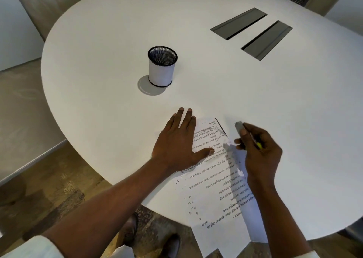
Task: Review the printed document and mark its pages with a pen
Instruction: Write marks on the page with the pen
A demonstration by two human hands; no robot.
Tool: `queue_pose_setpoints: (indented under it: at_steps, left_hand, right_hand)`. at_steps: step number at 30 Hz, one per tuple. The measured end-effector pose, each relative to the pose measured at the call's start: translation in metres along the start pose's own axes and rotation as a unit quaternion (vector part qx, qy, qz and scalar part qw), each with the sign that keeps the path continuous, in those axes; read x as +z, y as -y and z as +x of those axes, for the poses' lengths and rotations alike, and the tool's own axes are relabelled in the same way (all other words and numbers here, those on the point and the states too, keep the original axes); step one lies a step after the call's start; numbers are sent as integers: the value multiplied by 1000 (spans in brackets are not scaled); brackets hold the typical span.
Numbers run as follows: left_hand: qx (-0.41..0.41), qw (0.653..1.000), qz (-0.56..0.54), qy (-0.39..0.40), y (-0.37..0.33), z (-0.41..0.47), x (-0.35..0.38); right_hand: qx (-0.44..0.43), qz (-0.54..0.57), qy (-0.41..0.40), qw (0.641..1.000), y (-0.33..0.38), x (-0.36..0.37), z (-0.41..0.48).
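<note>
A printed document (212, 181) lies on the white table (117, 41) near its front edge, its lower end hanging over the edge. Pen ticks mark its left margin and top. My left hand (176, 145) lies flat on the upper left of the top page, fingers spread. My right hand (259, 151) is just right of the sheets and grips a pen (257, 143) with a yellow part showing. Its fingers also pinch the blurred, lifted right edge of a page (238, 127). Much of the pen is hidden inside the hand.
A black mesh pen cup (162, 66) with a white wrap stands upright behind my left hand. Two dark rectangular cable hatches (251, 31) sit in the table at the back right. A chair back shows at the top right. My shoes are below the table edge.
</note>
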State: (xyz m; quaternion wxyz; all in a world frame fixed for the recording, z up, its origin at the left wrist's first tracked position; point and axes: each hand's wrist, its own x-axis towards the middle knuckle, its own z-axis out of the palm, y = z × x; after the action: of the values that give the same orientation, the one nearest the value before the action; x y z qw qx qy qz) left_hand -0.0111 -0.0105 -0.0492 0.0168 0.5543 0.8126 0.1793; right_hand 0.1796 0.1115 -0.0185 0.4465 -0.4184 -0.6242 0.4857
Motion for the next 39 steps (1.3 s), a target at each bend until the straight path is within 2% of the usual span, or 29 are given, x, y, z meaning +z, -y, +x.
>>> queue_pose_setpoints:
  at_steps: [8,12,16,19,25,30,34,39]
  left_hand:
    - [-9,1000,5,8,-5,-4,-4]
    - [-5,1000,18,12,-8,-4,-10]
    - [-24,998,28,51,-17,1,-19]
    - [-44,997,39,45,-27,9,-26]
    - [-80,994,50,58,-42,25,-37]
    - [-114,986,67,100,-52,40,-44]
    - [-145,978,54,141,-54,55,-45]
    - [-168,973,52,146,-49,70,-45]
  right_hand:
    - [48,-86,12,995,-20,-23,-66]
    - [51,-84,6,995,-20,-26,-72]
    - [47,-73,6,996,-19,-24,-75]
    - [45,-74,6,996,-20,-23,-74]
    - [42,-57,-1,997,-14,-20,-75]
    - [41,-47,-11,998,-12,-22,-78]
    - [61,26,-34,997,-9,-24,-78]
    - [74,74,-58,993,-3,-28,-79]
